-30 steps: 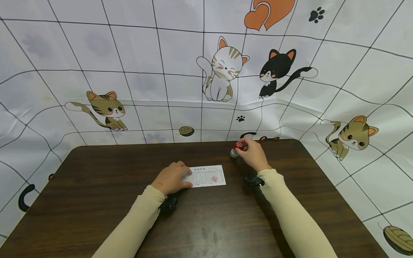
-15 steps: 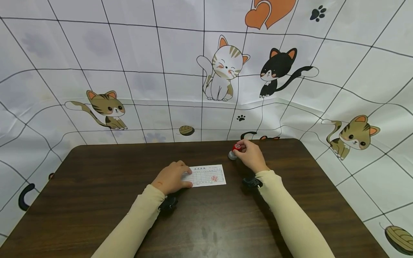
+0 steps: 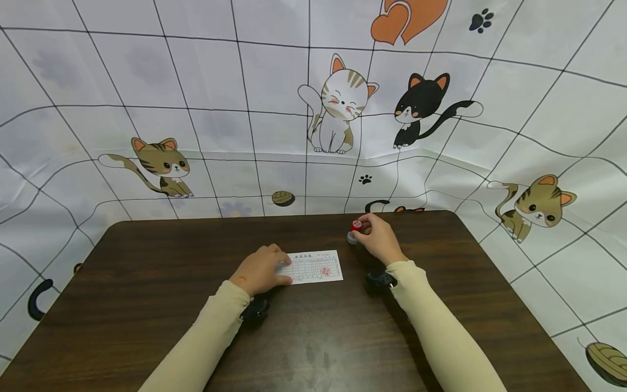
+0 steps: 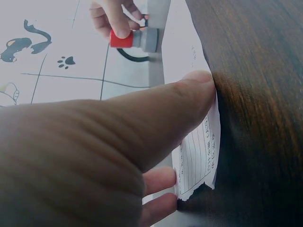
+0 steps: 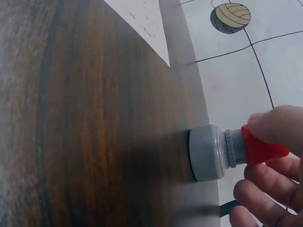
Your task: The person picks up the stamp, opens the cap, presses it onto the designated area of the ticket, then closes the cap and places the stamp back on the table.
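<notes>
A printed paper form (image 3: 313, 267) with a round red stamp mark lies flat on the table. My left hand (image 3: 262, 269) rests on its left end, the thumb (image 4: 199, 82) pressing the near edge and the fingers spread toward the far edge. Beyond the form, to the right, my right hand (image 3: 381, 238) pinches the red handle (image 5: 264, 144) of a rubber stamp (image 3: 355, 231) between thumb and fingers. The stamp is upright, with its grey round base (image 5: 206, 152) down at the tabletop. Its underside is hidden, and the form lies apart from it.
The dark wooden table (image 3: 313, 337) ends at the back against a white curtain (image 3: 235, 130) printed with cats and grid lines. Its back edge runs close behind the stamp. A black wrist device (image 3: 381, 279) sits at the right wrist, another (image 3: 256, 309) at the left.
My right hand has shifted slightly to the left with the stamp, whose handle now stands more upright over its base. The left hand and the form have stayed in place.
</notes>
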The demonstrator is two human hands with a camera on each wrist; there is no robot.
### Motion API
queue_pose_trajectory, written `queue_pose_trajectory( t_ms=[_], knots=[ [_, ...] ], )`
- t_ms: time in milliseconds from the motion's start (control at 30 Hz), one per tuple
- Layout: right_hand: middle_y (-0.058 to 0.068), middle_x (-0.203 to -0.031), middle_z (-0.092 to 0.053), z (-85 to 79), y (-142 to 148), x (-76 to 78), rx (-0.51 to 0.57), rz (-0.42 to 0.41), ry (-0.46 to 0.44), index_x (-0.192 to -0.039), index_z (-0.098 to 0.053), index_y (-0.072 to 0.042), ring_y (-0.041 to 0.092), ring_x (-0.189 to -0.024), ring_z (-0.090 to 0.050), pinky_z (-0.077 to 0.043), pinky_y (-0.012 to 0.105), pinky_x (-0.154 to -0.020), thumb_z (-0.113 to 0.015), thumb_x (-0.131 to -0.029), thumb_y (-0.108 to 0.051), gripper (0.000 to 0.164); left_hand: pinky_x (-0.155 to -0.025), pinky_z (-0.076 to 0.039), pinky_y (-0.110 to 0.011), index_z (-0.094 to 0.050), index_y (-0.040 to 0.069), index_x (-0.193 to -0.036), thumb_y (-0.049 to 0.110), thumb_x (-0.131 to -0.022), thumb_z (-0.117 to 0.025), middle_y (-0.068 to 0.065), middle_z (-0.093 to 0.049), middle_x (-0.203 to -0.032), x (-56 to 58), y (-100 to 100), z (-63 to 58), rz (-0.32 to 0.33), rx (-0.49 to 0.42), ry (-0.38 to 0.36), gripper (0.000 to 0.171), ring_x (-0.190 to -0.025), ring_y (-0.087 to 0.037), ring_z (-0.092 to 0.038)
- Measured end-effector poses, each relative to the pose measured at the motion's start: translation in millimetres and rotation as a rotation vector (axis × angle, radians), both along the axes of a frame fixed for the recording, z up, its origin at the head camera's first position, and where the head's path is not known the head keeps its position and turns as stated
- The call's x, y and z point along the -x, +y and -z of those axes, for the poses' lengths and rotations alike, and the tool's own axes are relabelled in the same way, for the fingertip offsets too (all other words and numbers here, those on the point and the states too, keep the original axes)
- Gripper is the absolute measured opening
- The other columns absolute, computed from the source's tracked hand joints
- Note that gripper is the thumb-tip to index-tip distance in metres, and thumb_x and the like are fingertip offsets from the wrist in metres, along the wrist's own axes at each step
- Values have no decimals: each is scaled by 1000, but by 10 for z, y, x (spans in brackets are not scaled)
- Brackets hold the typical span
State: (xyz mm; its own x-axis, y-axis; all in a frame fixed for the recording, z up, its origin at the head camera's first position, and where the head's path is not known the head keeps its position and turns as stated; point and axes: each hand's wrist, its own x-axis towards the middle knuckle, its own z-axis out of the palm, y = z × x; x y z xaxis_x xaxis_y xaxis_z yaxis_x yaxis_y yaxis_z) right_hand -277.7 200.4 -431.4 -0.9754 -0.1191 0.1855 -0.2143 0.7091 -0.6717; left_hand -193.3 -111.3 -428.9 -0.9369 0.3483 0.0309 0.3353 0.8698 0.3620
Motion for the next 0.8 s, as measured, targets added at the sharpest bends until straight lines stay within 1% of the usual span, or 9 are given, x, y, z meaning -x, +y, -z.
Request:
queue_pose_trajectory(
  t_ms=[167, 267, 433, 600, 800],
  knots=[
    [16, -116, -68, -32, 40, -52, 33, 1, -21, -129, -59, -2, 30, -104, -66, -56, 46, -94, -76, -94, -18, 42, -98, -53, -49, -77, 12, -118, 36, -84, -87, -10, -65, -123, -3, -1, -7, -1, -1, -3, 42, -111, -30, -61],
    [17, -117, -67, -65, 57, -102, 58, 13, -21, -131, -58, -2, 31, -107, -66, -55, 47, -97, -76, -95, -17, 44, -98, -53, -49, -77, 12, -118, 37, -84, -87, -10, -65, -123, -2, -2, -5, 1, 0, 0, 42, -111, -30, -61],
    [16, -114, -67, -114, 73, -208, 93, 18, 4, -132, -58, -2, 32, -106, -66, -55, 48, -95, -75, -95, -17, 43, -98, -53, -49, -77, 12, -118, 37, -85, -87, -10, -65, -123, -3, 6, -3, 7, -4, 5, 43, -112, -30, -61],
    [15, -113, -68, -100, 84, -311, 105, 3, 24, -131, -60, -2, 30, -103, -67, -56, 48, -92, -72, -97, -19, 40, -98, -52, -49, -77, 12, -118, 37, -84, -87, -10, -65, -124, -13, 1, -2, 4, 0, 4, 43, -113, -31, -61],
    [14, -110, -68, -85, 84, -388, 118, -19, 66, -127, -62, -1, 28, -100, -66, -56, 47, -90, -72, -97, -18, 36, -99, -52, -49, -71, 8, -128, 38, -85, -86, -13, -64, -128, -3, -4, 5, 13, 26, 11, 54, -115, -32, -61]
  ],
)
